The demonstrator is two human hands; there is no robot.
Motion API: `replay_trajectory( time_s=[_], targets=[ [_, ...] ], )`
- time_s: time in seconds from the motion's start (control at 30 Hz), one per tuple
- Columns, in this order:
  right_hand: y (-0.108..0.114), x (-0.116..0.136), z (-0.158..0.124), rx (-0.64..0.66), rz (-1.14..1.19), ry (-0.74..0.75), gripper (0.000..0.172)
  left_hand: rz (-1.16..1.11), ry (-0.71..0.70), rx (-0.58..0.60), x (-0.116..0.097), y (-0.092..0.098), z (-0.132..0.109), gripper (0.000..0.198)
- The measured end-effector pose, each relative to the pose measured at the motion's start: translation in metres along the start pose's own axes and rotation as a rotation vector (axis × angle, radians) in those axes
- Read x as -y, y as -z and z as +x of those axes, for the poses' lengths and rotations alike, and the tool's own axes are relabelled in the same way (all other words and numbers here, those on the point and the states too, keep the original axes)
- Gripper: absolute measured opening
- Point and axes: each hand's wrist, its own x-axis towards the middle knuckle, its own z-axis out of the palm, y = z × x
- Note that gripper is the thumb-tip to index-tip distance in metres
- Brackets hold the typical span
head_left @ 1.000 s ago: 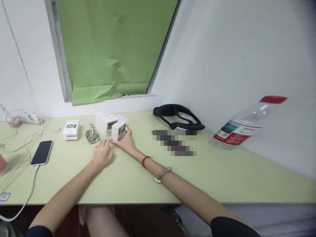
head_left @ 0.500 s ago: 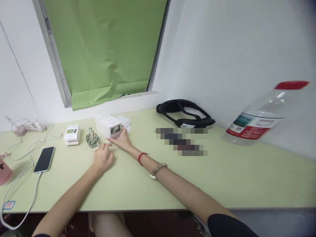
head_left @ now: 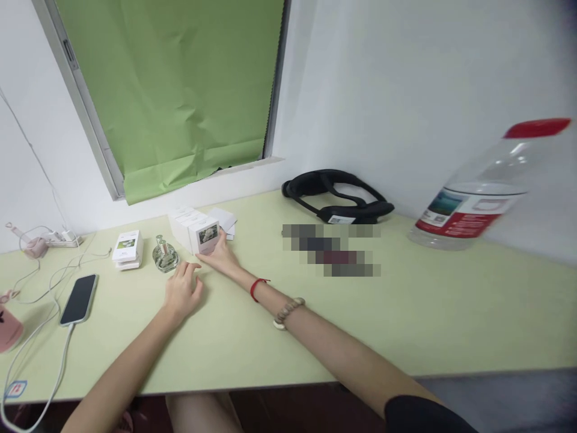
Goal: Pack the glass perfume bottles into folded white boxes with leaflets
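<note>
My right hand (head_left: pixel 222 255) is wrapped round the near end of a long white box (head_left: pixel 189 227). A floral picture shows on the box's end face, and the box lies on the table with its far end towards the window. My left hand (head_left: pixel 183 290) rests on the table just nearer to me, its fingers loosely bent and nothing in them. A clear glass perfume bottle (head_left: pixel 165 255) stands beyond the left hand, to the left of the box. White papers (head_left: pixel 223 222) lie behind the box, partly hidden by it.
Small stacked white boxes (head_left: pixel 127 249), a phone (head_left: pixel 79 299) on a white cable and a power strip (head_left: pixel 63 240) are on the left. A pink cup (head_left: pixel 8 331) sits at the left edge. To the right are a black headset (head_left: pixel 356 210), a blurred patch and a large bottle (head_left: pixel 469 207).
The camera view has tilted slightly. Both hands stay in nearly the same places on the table, with the right hand still at the box.
</note>
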Motion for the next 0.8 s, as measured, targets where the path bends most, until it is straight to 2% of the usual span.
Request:
replay_trajectory(
  time_s=[0.37, 0.8],
  targets=[
    [0.008, -0.009, 0.002, 0.093, 0.052, 0.046, 0.113, 0.006, -0.010, 0.019, -0.003, 0.002, 0.001, 0.028],
    [0.015, -0.001, -0.005, 0.124, 0.112, 0.022, 0.109, 0.007, -0.010, 0.031, -0.005, 0.003, 0.001, 0.027]
  ],
)
